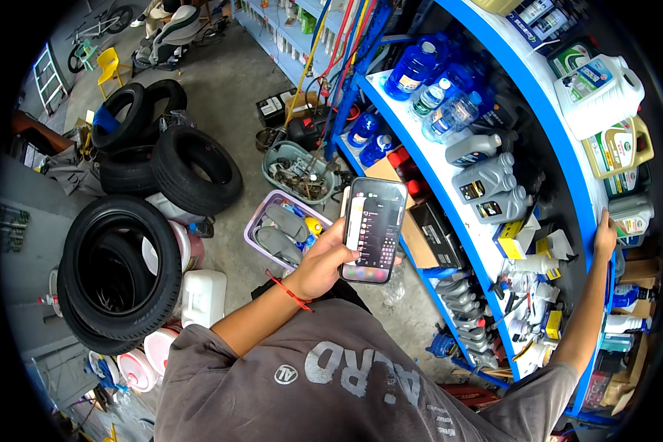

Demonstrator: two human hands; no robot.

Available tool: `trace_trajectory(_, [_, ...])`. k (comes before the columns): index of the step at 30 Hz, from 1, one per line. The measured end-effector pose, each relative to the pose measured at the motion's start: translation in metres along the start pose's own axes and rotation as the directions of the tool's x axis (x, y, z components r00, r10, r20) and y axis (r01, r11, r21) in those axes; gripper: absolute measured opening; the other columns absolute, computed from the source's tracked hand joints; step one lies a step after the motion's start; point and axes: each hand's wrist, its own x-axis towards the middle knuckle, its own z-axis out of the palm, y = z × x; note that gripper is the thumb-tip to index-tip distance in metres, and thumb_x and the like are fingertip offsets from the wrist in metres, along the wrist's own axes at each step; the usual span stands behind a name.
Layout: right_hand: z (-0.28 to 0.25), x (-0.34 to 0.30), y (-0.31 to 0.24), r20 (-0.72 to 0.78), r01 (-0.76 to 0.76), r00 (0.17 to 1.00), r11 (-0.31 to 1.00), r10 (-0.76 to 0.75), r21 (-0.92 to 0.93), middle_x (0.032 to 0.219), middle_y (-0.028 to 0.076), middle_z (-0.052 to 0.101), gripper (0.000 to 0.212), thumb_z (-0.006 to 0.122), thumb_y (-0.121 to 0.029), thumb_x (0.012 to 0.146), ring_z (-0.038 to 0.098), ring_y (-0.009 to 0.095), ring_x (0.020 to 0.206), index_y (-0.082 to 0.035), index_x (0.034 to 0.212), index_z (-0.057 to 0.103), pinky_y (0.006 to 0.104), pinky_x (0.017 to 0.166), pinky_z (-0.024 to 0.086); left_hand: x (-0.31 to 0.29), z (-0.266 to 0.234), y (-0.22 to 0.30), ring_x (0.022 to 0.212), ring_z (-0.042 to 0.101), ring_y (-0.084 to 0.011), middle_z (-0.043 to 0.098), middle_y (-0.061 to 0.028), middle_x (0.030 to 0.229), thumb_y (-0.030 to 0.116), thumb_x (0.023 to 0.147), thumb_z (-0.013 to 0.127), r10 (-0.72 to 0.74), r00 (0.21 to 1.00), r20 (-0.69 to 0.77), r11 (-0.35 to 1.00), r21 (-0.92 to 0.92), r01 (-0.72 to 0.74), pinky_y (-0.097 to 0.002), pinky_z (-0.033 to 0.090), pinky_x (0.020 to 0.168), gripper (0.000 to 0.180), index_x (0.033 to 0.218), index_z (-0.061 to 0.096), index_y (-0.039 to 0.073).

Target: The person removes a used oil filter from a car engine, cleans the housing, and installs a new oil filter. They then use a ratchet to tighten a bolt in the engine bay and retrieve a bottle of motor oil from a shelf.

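My left hand (321, 259), with a red cord round the wrist, holds a black smartphone (376, 230) in front of my chest. The phone's screen is lit and shows a list and rows of icons; my thumb lies over the screen's lower left. Out to the right, my right hand (605, 237) is closed against the blue edge (586, 184) of a shelf rack; part of its fingers is hidden. Close by that hand stand a grey bottle (632, 216) and a gold-coloured jug (617, 147). A white jug (598, 87) is farther up the same shelf.
Several tyres (121, 276) are piled at the left, beside a white canister (203, 297). A purple basket (252, 232) with grey slippers and a green tub (271, 177) of metal parts sit on the floor ahead. Blue water jugs (412, 70) and grey oil bottles (486, 183) fill the shelves.
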Motion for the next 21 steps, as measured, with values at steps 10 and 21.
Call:
trace_trajectory(10, [-0.002,0.002,0.002,0.014,-0.013,1.000,1.000,0.013,-0.003,0.125,0.025,0.066,0.079,0.044,-0.067,0.091,0.058,0.040,0.123,0.000,0.127,0.065,0.0430,0.107,0.040,0.003,-0.002,-0.007,0.119,0.063,-0.0435,0.054,-0.0242,0.139,0.025,0.097,0.038,0.001,1.000,-0.032,0.975,-0.223,-0.008,-0.0502,0.050,0.104,0.061,0.152,0.029,0.002])
trace_trajectory(21, [-0.001,0.002,-0.001,0.021,-0.007,1.000,1.000,0.007,0.004,0.119,0.025,0.068,0.079,0.046,-0.067,0.091,0.061,0.041,0.117,0.003,0.121,0.067,0.0432,0.104,0.042,-0.002,-0.011,-0.010,0.115,0.064,-0.0423,0.055,-0.0269,0.139,0.039,0.105,0.024,-0.015,0.990,-0.139,0.992,-0.123,-0.002,-0.0498,0.049,0.103,0.062,0.149,0.037,-0.001])
